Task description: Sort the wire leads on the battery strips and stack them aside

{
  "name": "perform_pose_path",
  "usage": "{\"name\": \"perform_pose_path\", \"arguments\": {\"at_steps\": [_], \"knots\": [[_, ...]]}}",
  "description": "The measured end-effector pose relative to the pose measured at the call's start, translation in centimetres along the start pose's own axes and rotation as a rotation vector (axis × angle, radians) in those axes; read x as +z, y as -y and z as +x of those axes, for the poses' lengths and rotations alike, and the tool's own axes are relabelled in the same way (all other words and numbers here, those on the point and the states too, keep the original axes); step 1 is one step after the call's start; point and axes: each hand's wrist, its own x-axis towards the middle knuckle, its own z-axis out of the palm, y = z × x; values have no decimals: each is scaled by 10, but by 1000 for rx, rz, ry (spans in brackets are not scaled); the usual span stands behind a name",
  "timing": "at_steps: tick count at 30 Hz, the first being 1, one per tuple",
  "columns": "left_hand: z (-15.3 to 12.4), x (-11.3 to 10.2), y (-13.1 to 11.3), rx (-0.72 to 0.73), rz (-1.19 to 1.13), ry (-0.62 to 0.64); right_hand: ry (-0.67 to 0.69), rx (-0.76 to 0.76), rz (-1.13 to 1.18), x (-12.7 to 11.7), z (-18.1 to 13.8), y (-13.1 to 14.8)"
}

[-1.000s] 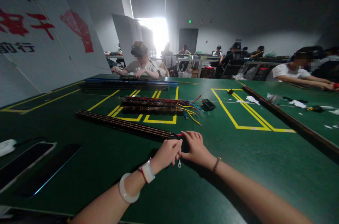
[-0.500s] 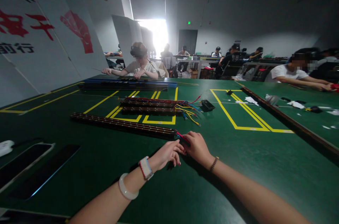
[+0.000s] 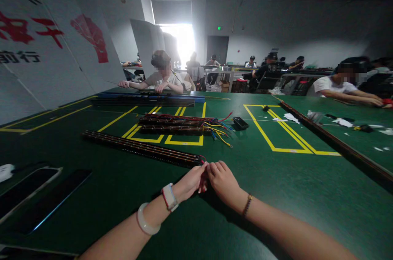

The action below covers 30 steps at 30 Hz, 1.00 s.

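Observation:
A long dark bar with copper-coloured strips (image 3: pixel 143 148) lies slantwise on the green table, its near end at my hands. Short red wires (image 3: pixel 203 159) come out of that end and run into my fingers. My left hand (image 3: pixel 192 181) is closed at the wires, its fingertips partly hidden behind its own back. Against it, my right hand (image 3: pixel 223 178) is closed on the wires too, knuckles up. The two hands touch, and the wire ends between them are covered.
Behind lie more such bars (image 3: pixel 172 129) with loose coloured wires (image 3: pixel 219 131) and a small black box (image 3: pixel 240 123). Dark phone-like slabs (image 3: pixel 58 200) rest at left. Another long bar (image 3: pixel 331 141) crosses the right side, near white scraps (image 3: pixel 291 118). A co-worker (image 3: pixel 162 73) sits opposite.
My right hand has come down and slightly left, its fingers curling in against my left hand. My left hand's fingers have closed at the wires. The bar has stayed in place.

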Motion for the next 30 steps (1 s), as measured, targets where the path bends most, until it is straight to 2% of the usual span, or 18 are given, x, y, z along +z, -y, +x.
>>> {"name": "perform_pose_path", "arguments": {"at_steps": [3, 7, 11, 14, 17, 21, 26, 30], "knots": [[3, -3, 3, -11, 19, -8, 8, -10, -14, -6, 2, 4], [5, -7, 6, -7, 32, 4, 108, 25, 56, -21, 8, 0], [3, -7, 5, -1, 78, 46, 259, 76, 178, -30, 13, -13], [-1, -5, 3, 6, 107, 74, 306, 113, 219, -29, 16, -28], [-4, -3, -1, -10, 144, 67, 261, 144, 193, -21, 18, -46], [-8, -1, -6, -8, 151, 72, 164, 134, 182, 1, 17, -62], [-12, -3, -8, -49, 124, 151, 82, 100, 259, 28, 12, -67], [-13, -4, -10, -70, 201, 145, 40, 76, 281, 35, 9, -67]]}}
